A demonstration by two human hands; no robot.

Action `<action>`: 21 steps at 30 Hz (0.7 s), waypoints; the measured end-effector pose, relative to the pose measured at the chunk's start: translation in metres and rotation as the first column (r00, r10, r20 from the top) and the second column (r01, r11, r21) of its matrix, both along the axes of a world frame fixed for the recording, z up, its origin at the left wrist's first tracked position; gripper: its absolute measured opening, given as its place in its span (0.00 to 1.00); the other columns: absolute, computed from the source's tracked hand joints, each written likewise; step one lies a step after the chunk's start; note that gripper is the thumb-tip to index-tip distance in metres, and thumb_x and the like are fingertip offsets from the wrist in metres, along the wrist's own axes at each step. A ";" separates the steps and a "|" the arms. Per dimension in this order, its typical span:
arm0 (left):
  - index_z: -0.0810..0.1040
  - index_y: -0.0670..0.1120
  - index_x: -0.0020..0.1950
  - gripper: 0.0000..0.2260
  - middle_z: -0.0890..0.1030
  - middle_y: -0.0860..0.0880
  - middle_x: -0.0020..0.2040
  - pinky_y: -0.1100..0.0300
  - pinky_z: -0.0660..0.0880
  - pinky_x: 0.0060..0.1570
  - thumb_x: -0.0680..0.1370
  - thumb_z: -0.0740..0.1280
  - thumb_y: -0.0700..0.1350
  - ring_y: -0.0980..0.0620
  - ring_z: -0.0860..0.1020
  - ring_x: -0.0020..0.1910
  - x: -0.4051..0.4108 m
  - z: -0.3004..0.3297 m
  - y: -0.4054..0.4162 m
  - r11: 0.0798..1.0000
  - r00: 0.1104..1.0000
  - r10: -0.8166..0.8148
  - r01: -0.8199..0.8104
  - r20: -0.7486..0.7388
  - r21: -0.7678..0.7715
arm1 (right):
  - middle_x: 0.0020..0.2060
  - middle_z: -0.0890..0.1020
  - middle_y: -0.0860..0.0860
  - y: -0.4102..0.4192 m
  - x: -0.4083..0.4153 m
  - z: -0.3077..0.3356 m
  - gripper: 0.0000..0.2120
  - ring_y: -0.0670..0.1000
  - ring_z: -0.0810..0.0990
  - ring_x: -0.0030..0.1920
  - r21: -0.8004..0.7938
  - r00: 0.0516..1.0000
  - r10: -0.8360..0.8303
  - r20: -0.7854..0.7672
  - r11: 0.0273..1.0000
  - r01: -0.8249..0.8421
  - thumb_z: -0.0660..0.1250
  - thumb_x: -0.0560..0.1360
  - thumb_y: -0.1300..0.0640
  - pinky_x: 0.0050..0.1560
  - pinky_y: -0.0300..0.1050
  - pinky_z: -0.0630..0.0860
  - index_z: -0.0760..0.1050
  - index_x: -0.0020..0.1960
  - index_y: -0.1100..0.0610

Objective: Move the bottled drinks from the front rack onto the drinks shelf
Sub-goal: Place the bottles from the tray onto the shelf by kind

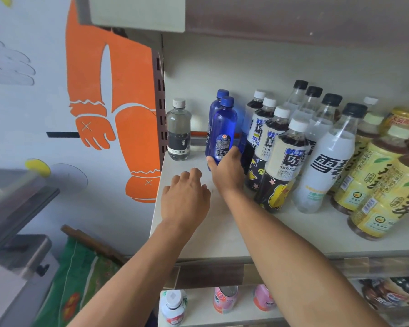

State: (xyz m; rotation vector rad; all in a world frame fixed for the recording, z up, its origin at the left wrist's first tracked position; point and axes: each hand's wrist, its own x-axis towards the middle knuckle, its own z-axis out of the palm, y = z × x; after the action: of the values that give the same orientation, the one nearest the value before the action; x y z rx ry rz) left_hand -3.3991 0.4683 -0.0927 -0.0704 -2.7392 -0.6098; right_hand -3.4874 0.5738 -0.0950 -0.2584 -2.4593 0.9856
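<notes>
The right hand point(226, 172) has its grip wrapped round the base of a blue bottle point(222, 131), which stands upright on the drinks shelf point(222, 234) at mid-frame, just in front of a second blue bottle point(216, 103). The left hand point(185, 197) hovers low over the shelf's bare front, fingers loosely spread and holding nothing. Left of them stands a small grey bottle point(178, 132); rows of tea bottles point(280, 149) crowd the right.

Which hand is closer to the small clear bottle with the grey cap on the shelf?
Left. The left hand hovers over the shelf just in front of the clear bottle, holding nothing. The right hand is farther right, gripping the front blue bottle.
</notes>
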 end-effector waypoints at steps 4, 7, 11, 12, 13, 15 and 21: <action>0.69 0.49 0.65 0.14 0.78 0.48 0.61 0.50 0.71 0.57 0.81 0.59 0.50 0.45 0.73 0.62 0.002 0.000 0.000 1.000 1.000 0.003 -0.003 0.002 -0.011 | 0.61 0.73 0.60 0.000 0.000 -0.001 0.25 0.63 0.78 0.57 -0.001 1.000 -0.002 0.002 1.000 0.002 0.67 0.77 0.46 0.48 0.52 0.73 0.64 0.62 0.63; 0.69 0.49 0.65 0.14 0.78 0.48 0.60 0.50 0.71 0.57 0.81 0.59 0.50 0.45 0.73 0.62 0.002 0.000 -0.001 1.000 1.000 0.003 -0.003 0.003 -0.017 | 0.60 0.73 0.60 0.000 0.001 -0.001 0.25 0.63 0.78 0.56 -0.014 1.000 0.006 0.003 1.000 -0.006 0.68 0.76 0.47 0.48 0.52 0.73 0.64 0.62 0.63; 0.69 0.48 0.65 0.14 0.78 0.48 0.60 0.49 0.70 0.58 0.81 0.58 0.50 0.45 0.73 0.62 0.002 0.001 0.000 1.000 1.000 0.005 -0.005 0.016 -0.023 | 0.60 0.74 0.60 0.001 0.002 0.001 0.26 0.63 0.78 0.57 -0.023 0.998 0.010 0.054 1.000 -0.009 0.70 0.75 0.49 0.50 0.51 0.74 0.64 0.63 0.64; 0.69 0.48 0.65 0.14 0.78 0.48 0.60 0.49 0.70 0.58 0.81 0.58 0.50 0.45 0.73 0.62 0.002 0.002 0.000 1.000 1.000 0.006 -0.006 0.022 -0.025 | 0.60 0.75 0.60 0.002 0.003 0.001 0.26 0.62 0.78 0.57 -0.029 0.997 0.015 0.075 1.000 -0.013 0.71 0.75 0.49 0.50 0.50 0.74 0.65 0.63 0.63; 0.69 0.48 0.65 0.14 0.78 0.48 0.60 0.49 0.70 0.58 0.81 0.58 0.50 0.44 0.73 0.62 0.003 0.003 0.000 1.000 1.000 0.005 -0.005 0.027 -0.028 | 0.60 0.76 0.59 0.003 0.004 0.002 0.27 0.62 0.78 0.57 -0.036 0.995 0.019 0.098 0.999 -0.016 0.71 0.74 0.49 0.50 0.48 0.74 0.65 0.63 0.63; 0.69 0.48 0.65 0.14 0.78 0.47 0.61 0.49 0.70 0.58 0.81 0.58 0.50 0.44 0.73 0.62 0.005 0.004 0.000 1.000 1.000 -0.001 0.002 0.031 -0.031 | 0.60 0.76 0.59 0.006 0.006 0.003 0.28 0.61 0.78 0.58 -0.043 0.990 0.033 0.140 0.999 -0.027 0.72 0.73 0.49 0.47 0.44 0.71 0.66 0.64 0.63; 0.70 0.48 0.65 0.14 0.78 0.48 0.60 0.49 0.72 0.57 0.80 0.59 0.51 0.45 0.73 0.62 0.008 0.008 -0.002 1.000 0.999 -0.030 0.030 0.020 0.001 | 0.61 0.76 0.60 0.007 0.029 0.010 0.29 0.61 0.76 0.61 -0.028 0.980 0.049 0.192 0.999 -0.045 0.72 0.73 0.49 0.52 0.46 0.72 0.66 0.65 0.64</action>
State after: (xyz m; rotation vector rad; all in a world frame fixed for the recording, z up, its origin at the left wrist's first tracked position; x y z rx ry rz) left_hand -3.3909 0.4665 -0.0847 -0.1058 -2.7619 -0.6234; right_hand -3.4580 0.5808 -0.0851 -0.3184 -2.6403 1.0540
